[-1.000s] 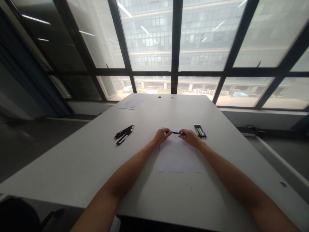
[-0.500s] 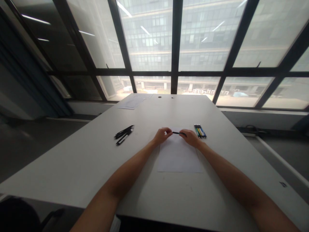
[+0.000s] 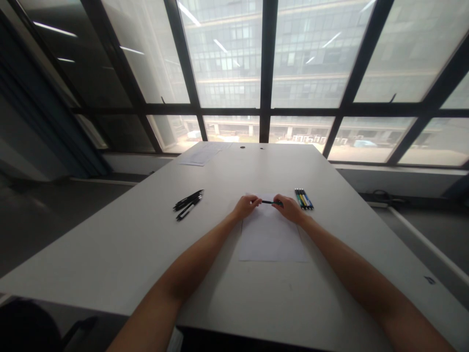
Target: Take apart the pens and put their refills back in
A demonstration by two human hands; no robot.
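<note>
Between my two hands a dark pen [image 3: 267, 202] lies level, over the top part of a white sheet of paper [image 3: 273, 239]. The fingertips of my left hand [image 3: 247, 206] pinch its left end. My right hand [image 3: 288, 208] is closed round the other end, and its fingers cover part of the pen. Just right of that hand is a neat row of several pens [image 3: 304, 199] with green, yellow and blue barrels. Off to the left rests a loose pile of black pens [image 3: 188, 203], one with a white label.
The white table [image 3: 234, 293] reaches forward to tall windows with dark frames. More paper sheets [image 3: 201, 154] lie at its far left corner. Two small dark round spots [image 3: 242, 147] sit near the far edge. A dark chair [image 3: 29, 325] stands at the lower left.
Both hands stay in nearly the same place with the pen between them. The fingers of my right hand have shifted slightly on the pen's right end.
</note>
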